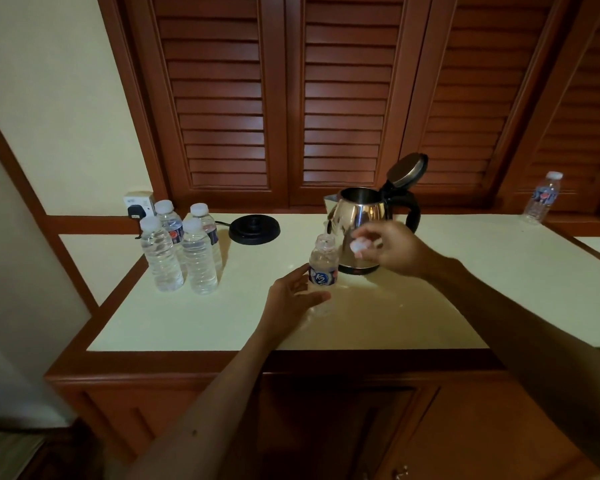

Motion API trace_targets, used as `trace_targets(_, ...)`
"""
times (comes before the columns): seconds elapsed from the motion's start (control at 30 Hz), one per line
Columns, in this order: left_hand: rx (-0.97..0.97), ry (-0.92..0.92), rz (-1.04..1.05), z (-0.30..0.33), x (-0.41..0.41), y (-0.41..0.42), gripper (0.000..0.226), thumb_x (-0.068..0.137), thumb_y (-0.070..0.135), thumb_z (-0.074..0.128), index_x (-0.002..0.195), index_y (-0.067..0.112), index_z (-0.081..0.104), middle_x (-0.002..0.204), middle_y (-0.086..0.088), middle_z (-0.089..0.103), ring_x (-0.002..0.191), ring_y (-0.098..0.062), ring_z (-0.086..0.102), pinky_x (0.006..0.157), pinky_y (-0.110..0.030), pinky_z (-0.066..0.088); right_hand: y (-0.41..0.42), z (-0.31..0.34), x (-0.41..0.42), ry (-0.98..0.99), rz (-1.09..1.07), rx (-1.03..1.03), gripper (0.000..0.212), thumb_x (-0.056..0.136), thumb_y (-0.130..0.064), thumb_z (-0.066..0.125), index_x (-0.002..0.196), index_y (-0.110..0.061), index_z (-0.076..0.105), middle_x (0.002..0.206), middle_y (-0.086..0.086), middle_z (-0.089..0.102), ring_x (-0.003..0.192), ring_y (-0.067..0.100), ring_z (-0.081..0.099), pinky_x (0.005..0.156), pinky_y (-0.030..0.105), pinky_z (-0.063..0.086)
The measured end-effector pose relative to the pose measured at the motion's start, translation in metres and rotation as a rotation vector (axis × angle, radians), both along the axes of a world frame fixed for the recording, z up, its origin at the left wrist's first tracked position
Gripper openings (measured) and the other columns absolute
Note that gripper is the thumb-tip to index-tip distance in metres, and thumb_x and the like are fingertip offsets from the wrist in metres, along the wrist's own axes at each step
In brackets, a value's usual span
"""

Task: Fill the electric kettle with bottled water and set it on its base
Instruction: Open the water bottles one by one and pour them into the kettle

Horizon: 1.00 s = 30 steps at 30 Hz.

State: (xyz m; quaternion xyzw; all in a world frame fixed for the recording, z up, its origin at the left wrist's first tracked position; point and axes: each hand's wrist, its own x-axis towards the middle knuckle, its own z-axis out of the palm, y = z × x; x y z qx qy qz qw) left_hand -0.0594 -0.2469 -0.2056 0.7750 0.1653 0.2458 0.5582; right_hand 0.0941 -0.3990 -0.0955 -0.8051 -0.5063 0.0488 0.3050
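Standing well off to the left of the left hand (291,292), at the back corner of the counter (413,317), are four capped bottles (179,247) in a tight cluster, touching or nearly touching one another, with a wall socket (138,203) and its black plug just behind them. Between that cluster and the left hand, further back on the counter, lies the round black base (254,229), its cord running left toward the socket (nothing sits on it). The left hand has its fingers and thumb curled round the lower half of an open bottle (323,268), which stands upright on the counter with its neck bare. Just behind and to the right of this bottle, and right beyond the right hand (392,249), stands the steel kettle (361,216) on the counter, well apart from its base, its lid (406,169) swung up and back so the mouth is open, the black handle facing right. The right hand hovers in front of the kettle's body, pinching the small white cap (358,244) between its fingertips and thumb. Far to the right of that hand, at the back edge, another capped bottle (542,197) stands alone before the louvred wooden doors (343,98).
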Motion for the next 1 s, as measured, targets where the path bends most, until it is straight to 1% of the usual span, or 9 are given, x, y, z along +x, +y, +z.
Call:
trace_targets(0.1,0.056,0.014,0.013,-0.002,0.002,0.0,0.062,0.081,0.026,0.079,0.138,0.023,0.055,0.129,0.002,0.066,0.118,-0.016,0.062,0.104,-0.037,0.05,-0.015,-0.041,0.007,0.06,-0.051,-0.099,0.015,0.083,-0.016,0.068,0.095,-0.007,0.065,0.089,0.008,0.063,0.078,0.018,0.059,0.062,0.015,0.043)
trace_targets(0.23,-0.045,-0.016,0.021,0.003,0.006,-0.001,0.057,0.082,0.013,0.076,0.133,0.025,0.053,0.126,-0.001,0.068,0.115,-0.016,0.064,0.102,-0.042,0.051,-0.023,-0.078,0.012,0.028,-0.116,-0.108,0.018,0.08,-0.013,0.071,0.092,-0.001,0.065,0.087,0.007,0.061,0.073,0.015,0.057,0.056,0.01,0.042)
trace_targets(0.3,-0.092,-0.021,0.018,0.005,0.008,-0.003,0.055,0.081,0.009,0.077,0.128,0.027,0.055,0.12,0.001,0.071,0.11,-0.013,0.067,0.099,-0.042,0.053,-0.023,-0.086,0.015,0.018,-0.13,-0.076,0.023,0.081,-0.017,0.07,0.093,0.002,0.065,0.09,0.012,0.062,0.077,0.02,0.059,0.063,0.019,0.046)
trace_targets(0.37,-0.112,-0.028,0.033,0.006,0.011,-0.004,0.053,0.081,0.009,0.078,0.126,0.027,0.057,0.118,0.002,0.072,0.109,-0.012,0.068,0.098,-0.043,0.053,-0.024,-0.091,0.019,-0.016,-0.113,-0.102,0.032,0.082,-0.028,0.071,0.1,-0.001,0.065,0.099,0.007,0.061,0.087,0.019,0.057,0.072,0.03,0.046)
trace_targets(0.47,-0.17,-0.05,0.038,0.005,0.015,-0.006,0.051,0.081,0.009,0.077,0.126,0.022,0.055,0.115,-0.001,0.073,0.104,-0.014,0.07,0.096,-0.045,0.055,-0.033,-0.096,0.03,-0.071,-0.12,-0.208,0.056,0.08,-0.055,0.066,0.122,-0.02,0.057,0.116,-0.005,0.049,0.107,0.012,0.045,0.085,0.029,0.04)
trace_targets(0.6,-0.214,-0.069,0.04,0.005,0.019,-0.007,0.051,0.081,0.006,0.077,0.124,0.02,0.054,0.107,-0.006,0.075,0.099,-0.021,0.072,0.092,-0.047,0.056,-0.055,-0.101,0.048,-0.196,-0.138,-0.341,0.079,0.077,-0.076,0.046,0.137,-0.025,0.044,0.143,0.001,0.04,0.129,0.02,0.036,0.104,0.04,0.033)
trace_targets(0.73,-0.146,-0.073,0.061,0.015,0.025,-0.003,0.049,0.077,0.006,0.081,0.117,0.022,0.058,0.1,-0.005,0.075,0.093,-0.019,0.072,0.082,-0.033,0.059,-0.065,-0.11,0.057,-0.247,-0.127,-0.429,0.102,0.066,-0.092,0.015,0.145,-0.03,0.029,0.156,0.0,0.023,0.142,0.019,0.02,0.113,0.039,0.019)
trace_targets(0.87,0.032,-0.088,0.106,0.034,0.035,0.01,0.047,0.076,0.007,0.081,0.115,0.021,0.059,0.1,0.005,0.071,0.084,0.006,0.067,0.068,-0.011,0.052,-0.064,-0.113,0.058,-0.266,-0.116,-0.44,0.084,0.081,-0.079,0.029,0.148,-0.029,0.023,0.158,0.0,0.016,0.144,0.018,0.013,0.115,0.039,0.014)
trace_targets(1.0,0.13,-0.112,0.149,0.057,0.049,0.027,0.05,0.077,0.013,0.082,0.122,0.013,0.06,0.1,0.006,0.069,0.089,-0.003,0.067,0.067,-0.011,0.052,-0.065,-0.113,0.059,-0.284,-0.09,-0.463,0.083,0.082,-0.077,0.026,0.149,-0.029,0.018,0.159,0.001,0.01,0.146,0.018,0.004,0.117,0.043,0.011)
